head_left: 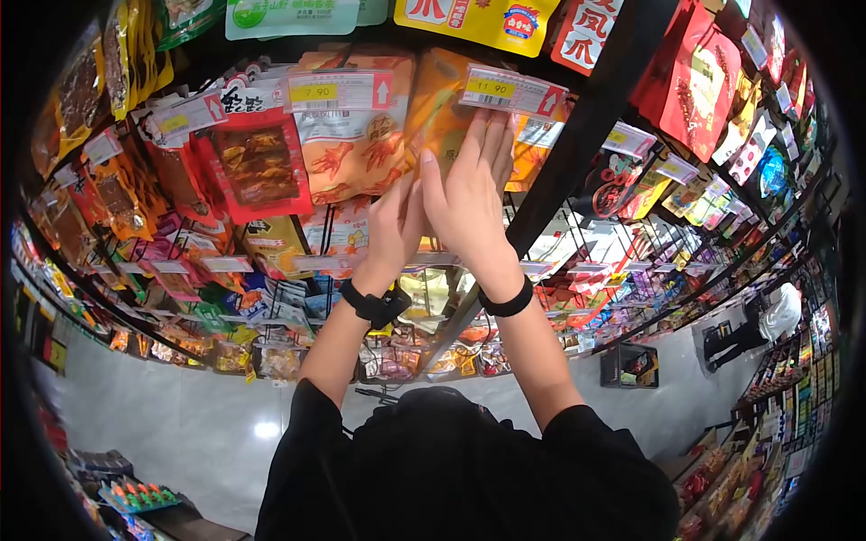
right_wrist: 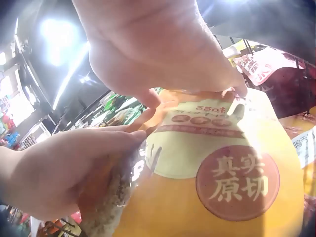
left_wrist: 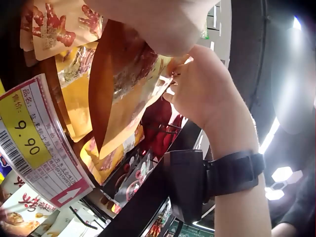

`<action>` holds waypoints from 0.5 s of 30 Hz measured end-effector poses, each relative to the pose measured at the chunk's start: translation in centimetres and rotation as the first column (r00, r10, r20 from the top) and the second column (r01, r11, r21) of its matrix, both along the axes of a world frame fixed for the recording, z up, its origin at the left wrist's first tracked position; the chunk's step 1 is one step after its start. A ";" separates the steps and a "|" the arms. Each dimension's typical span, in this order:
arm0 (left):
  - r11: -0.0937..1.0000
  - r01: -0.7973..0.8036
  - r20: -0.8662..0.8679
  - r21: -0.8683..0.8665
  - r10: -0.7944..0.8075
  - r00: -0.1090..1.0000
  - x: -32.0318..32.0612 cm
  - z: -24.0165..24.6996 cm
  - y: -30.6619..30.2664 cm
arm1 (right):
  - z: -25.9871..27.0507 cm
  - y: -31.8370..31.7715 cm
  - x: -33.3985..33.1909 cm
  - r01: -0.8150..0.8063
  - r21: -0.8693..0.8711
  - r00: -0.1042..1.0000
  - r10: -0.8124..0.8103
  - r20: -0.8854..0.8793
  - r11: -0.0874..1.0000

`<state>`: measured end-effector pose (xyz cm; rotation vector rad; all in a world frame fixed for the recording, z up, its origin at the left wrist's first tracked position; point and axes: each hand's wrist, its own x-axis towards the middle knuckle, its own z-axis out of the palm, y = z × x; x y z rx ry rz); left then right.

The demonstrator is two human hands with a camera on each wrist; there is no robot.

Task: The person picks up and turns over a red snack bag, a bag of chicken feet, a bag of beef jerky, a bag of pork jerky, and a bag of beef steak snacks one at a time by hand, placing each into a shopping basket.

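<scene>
Packed with bags, the display rack stands behind the orange bag. The right hand pinches the bag's top, the left hand its side, both with fingers nearly closed. A price tag overlaps the right fingertips.

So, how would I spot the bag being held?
Start at the slanting black post. Just to its left, the left hand and right hand grip an orange bag. Its round red badge sets it apart from the chicken-feet bag on its left.
</scene>
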<state>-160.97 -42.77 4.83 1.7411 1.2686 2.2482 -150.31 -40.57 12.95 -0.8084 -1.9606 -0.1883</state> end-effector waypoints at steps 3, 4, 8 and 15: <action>0.998 -0.033 -0.051 -0.057 0.030 0.998 -0.9 -0.5 -0.5 | -0.4 -0.5 -0.7 -0.014 0.039 0.999 0.015 -0.034 0.999; 0.997 -0.080 -0.098 0.015 0.081 0.992 -1.2 -0.7 -0.4 | -0.5 -0.6 -0.9 -0.030 0.046 0.999 0.032 -0.037 0.998; 0.994 -0.100 -0.133 0.032 0.103 0.986 -2.0 0.0 -0.2 | -0.7 -0.7 -1.6 -0.078 0.043 0.995 0.080 -0.051 0.996; 0.976 -0.108 -0.129 0.190 0.134 0.983 -1.8 0.2 0.9 | -1.2 -0.7 -1.2 -0.028 0.042 0.999 0.029 -0.031 0.999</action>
